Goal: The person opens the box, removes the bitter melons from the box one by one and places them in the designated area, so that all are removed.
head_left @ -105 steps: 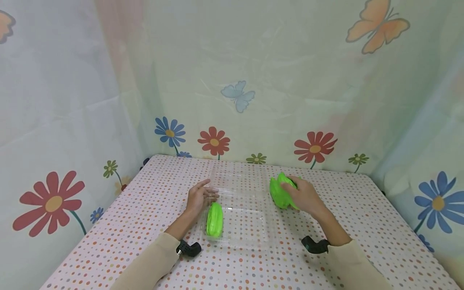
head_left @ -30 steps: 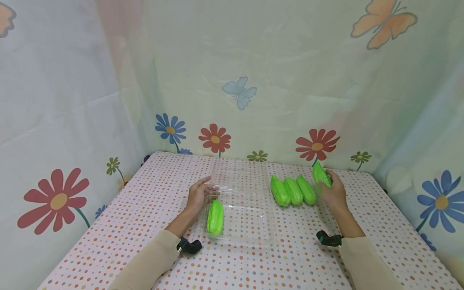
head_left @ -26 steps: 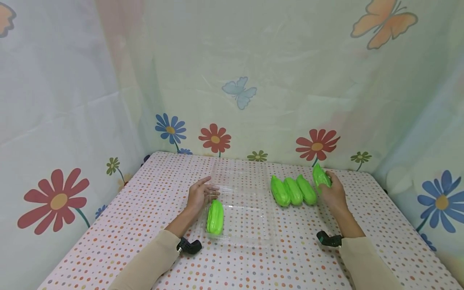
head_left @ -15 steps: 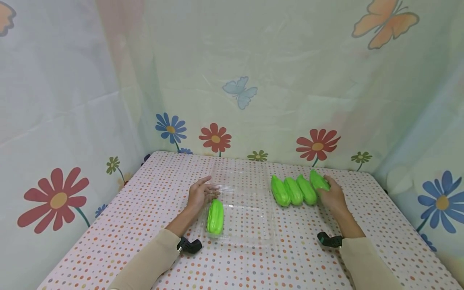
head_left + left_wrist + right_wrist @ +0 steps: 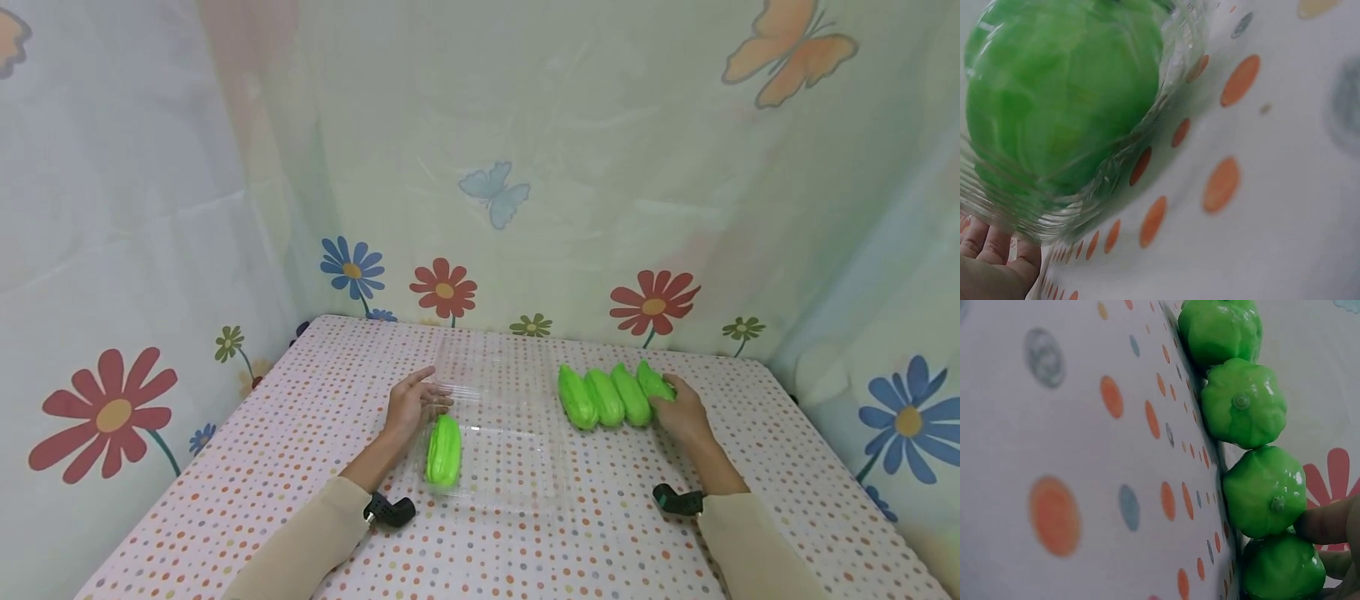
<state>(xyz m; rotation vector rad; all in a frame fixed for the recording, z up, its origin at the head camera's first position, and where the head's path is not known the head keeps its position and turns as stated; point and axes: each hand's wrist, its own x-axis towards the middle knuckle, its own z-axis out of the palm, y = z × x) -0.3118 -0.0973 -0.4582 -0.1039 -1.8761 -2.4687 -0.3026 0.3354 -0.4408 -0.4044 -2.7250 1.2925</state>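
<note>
A row of shiny green ridged gourds with pointed tips lies on the right of the table. My right hand (image 5: 684, 410) holds the gourd at the row's right end (image 5: 654, 381), thumb and fingers about it. The others, such as the leftmost gourd (image 5: 578, 398), lie side by side. In the right wrist view the held gourd (image 5: 1282, 569) touches its neighbour (image 5: 1260, 494). Another gourd (image 5: 444, 451) stands lengthwise at the left side of an open clear plastic container (image 5: 517, 500). My left hand (image 5: 407, 410) rests at the container's left edge, its fingers (image 5: 997, 244) against the clear wall.
The container's clear lid (image 5: 491, 362) lies folded back behind its base. A dotted cloth (image 5: 262, 517) covers the table. Flowered curtains (image 5: 375, 167) stand close behind and at both sides.
The right hand's bundle of gourds now lies spread in a row. Over the last second, the right hand has lowered the end gourd and brought it left against the row. The left hand stays put.
</note>
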